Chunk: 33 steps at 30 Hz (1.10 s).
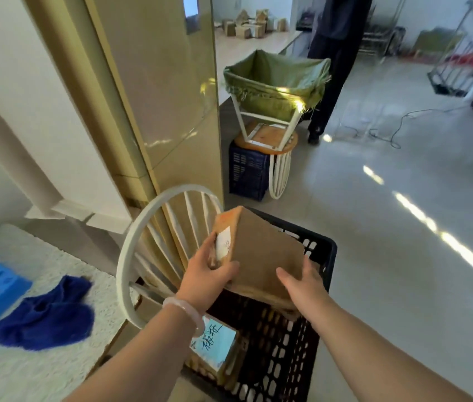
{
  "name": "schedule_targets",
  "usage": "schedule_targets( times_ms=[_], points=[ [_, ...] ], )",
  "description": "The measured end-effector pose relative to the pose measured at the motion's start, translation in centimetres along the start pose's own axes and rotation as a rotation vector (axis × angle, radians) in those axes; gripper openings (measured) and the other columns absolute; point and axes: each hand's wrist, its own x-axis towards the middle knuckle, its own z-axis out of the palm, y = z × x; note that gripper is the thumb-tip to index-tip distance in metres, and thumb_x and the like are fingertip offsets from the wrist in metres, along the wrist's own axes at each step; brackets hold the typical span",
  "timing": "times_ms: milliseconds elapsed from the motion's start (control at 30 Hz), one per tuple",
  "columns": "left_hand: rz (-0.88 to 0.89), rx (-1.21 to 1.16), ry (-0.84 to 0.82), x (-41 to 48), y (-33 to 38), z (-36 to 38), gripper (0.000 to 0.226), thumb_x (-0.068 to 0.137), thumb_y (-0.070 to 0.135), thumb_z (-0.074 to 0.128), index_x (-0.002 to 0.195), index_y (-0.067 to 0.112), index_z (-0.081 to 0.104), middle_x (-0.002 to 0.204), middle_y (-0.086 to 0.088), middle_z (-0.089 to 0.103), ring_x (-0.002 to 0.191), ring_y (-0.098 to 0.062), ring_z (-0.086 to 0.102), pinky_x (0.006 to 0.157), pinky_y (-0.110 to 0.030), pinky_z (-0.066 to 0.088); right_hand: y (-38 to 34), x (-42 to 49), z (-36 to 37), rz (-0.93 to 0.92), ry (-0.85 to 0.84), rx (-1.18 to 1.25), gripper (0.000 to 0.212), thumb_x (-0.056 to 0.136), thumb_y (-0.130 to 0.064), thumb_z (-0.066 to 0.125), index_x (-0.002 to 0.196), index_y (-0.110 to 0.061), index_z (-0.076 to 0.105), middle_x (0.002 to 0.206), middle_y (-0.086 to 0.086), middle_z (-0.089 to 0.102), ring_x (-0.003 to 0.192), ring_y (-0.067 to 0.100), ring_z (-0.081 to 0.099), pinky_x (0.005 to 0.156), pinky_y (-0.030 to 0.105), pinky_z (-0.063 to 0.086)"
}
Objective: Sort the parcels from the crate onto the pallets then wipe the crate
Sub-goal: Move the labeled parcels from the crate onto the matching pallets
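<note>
Parcel [261, 256]: plain brown cardboard box, white label on its left end, tilted, held just above the black crate [328, 250]. My left hand [209, 274] has its fingers curled round the labelled end. My right hand [304, 282] has its fingers fairly straight, pressed on the right side. A second parcel [215, 343], blue-labelled, lies inside the crate.

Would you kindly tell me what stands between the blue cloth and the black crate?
In the head view, a white chair back, a hoop with spindles, stands between the blue cloth and the black crate.
</note>
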Motion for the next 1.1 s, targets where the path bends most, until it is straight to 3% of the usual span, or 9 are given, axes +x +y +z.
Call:
schedule_targets(
  times_ms=[100, 200, 400, 500, 633, 767, 900, 1033, 1100],
  points=[
    [0.006, -0.097, -0.032, -1.2, 0.8, 0.1, 0.084, 0.075, 0.038, 0.076, 0.147, 0.045, 0.031, 0.129, 0.002, 0.052, 0.105, -0.018, 0.063, 0.087, -0.035, 0.056, -0.1, 0.2, -1.8, 0.030, -0.008, 0.090, 0.095, 0.088, -0.053, 0.063, 0.157, -0.028, 0.002, 0.158, 0.002, 0.026, 0.141, 0.030, 0.033, 0.115, 0.049, 0.031],
    [0.035, -0.063, -0.026, -1.8, 1.0, 0.3, 0.082, 0.075, 0.038, 0.072, 0.146, 0.045, 0.031, 0.132, 0.005, 0.049, 0.113, -0.018, 0.059, 0.094, -0.036, 0.052, -0.2, 0.0, -3.2, -0.010, 0.007, 0.131, 0.092, 0.087, -0.045, 0.070, 0.156, -0.024, 0.013, 0.152, 0.003, 0.037, 0.134, 0.030, 0.042, 0.110, 0.047, 0.036],
    [0.128, 0.460, 0.135, -2.1, 0.6, 0.4, 0.085, 0.082, 0.035, 0.072, 0.152, 0.034, 0.025, 0.143, 0.002, 0.027, 0.132, -0.022, 0.030, 0.115, -0.042, 0.031, 0.6, -0.6, -4.2, -0.025, 0.069, 0.142, 0.081, 0.075, -0.042, 0.081, 0.140, -0.019, 0.038, 0.130, 0.003, 0.056, 0.114, 0.027, 0.057, 0.099, 0.048, 0.049],
    [0.131, 0.488, 0.191, -2.3, 0.3, 0.8, 0.094, 0.076, 0.044, 0.078, 0.153, 0.032, 0.025, 0.145, 0.003, 0.032, 0.132, -0.022, 0.037, 0.112, -0.043, 0.037, 0.7, -0.8, -4.7, -0.005, 0.068, 0.228, 0.065, 0.084, -0.047, 0.071, 0.133, -0.019, 0.038, 0.120, 0.003, 0.052, 0.109, 0.027, 0.053, 0.095, 0.049, 0.050],
    [0.045, 0.161, 0.123, -3.1, 1.2, 1.0, 0.101, 0.062, 0.075, 0.069, 0.143, 0.024, 0.039, 0.137, 0.003, 0.048, 0.118, -0.018, 0.052, 0.098, -0.038, 0.049, 0.4, -1.1, -5.2, -0.041, 0.068, 0.318, 0.050, 0.093, -0.058, 0.050, 0.133, -0.031, 0.036, 0.121, 0.003, 0.047, 0.109, 0.027, 0.048, 0.099, 0.054, 0.046],
    [-0.119, 0.013, 0.193, -3.4, 2.4, 1.1, 0.080, 0.083, 0.073, 0.050, 0.140, 0.017, 0.040, 0.123, 0.002, 0.049, 0.116, -0.023, 0.050, 0.096, -0.039, 0.041, -0.2, -1.2, -5.5, -0.017, 0.025, 0.393, 0.049, 0.094, -0.065, 0.040, 0.129, -0.031, 0.040, 0.114, 0.000, 0.050, 0.114, 0.027, 0.048, 0.101, 0.056, 0.044],
    [-0.115, 0.098, 0.179, -3.4, 2.3, 1.1, 0.065, 0.087, 0.053, 0.063, 0.138, 0.018, 0.041, 0.111, 0.003, 0.057, 0.099, -0.017, 0.057, 0.082, -0.030, 0.044, 0.2, -1.0, -5.5, -0.039, 0.072, 0.284, 0.044, 0.097, -0.050, 0.049, 0.133, -0.029, 0.036, 0.123, 0.005, 0.050, 0.116, 0.030, 0.051, 0.100, 0.057, 0.046],
    [-0.064, 0.055, 0.045, -3.7, 1.8, 0.4, 0.089, 0.086, 0.026, 0.070, 0.152, 0.040, 0.013, 0.130, -0.001, 0.046, 0.106, -0.017, 0.056, 0.082, -0.024, 0.045, 0.5, -0.9, -5.3, -0.082, -0.030, 0.190, 0.060, 0.100, -0.026, 0.051, 0.150, -0.041, 0.021, 0.131, 0.001, 0.048, 0.121, 0.027, 0.051, 0.102, 0.055, 0.046],
    [-0.027, 0.063, 0.020, -3.9, 1.4, 0.1, 0.083, 0.084, 0.024, 0.074, 0.147, 0.043, 0.023, 0.126, 0.003, 0.047, 0.100, -0.012, 0.058, 0.076, -0.021, 0.048, 0.7, -1.0, -5.2, -0.065, -0.065, 0.231, 0.057, 0.098, -0.025, 0.054, 0.147, -0.039, 0.028, 0.122, 0.002, 0.054, 0.114, 0.024, 0.054, 0.099, 0.054, 0.048]
  ],
)
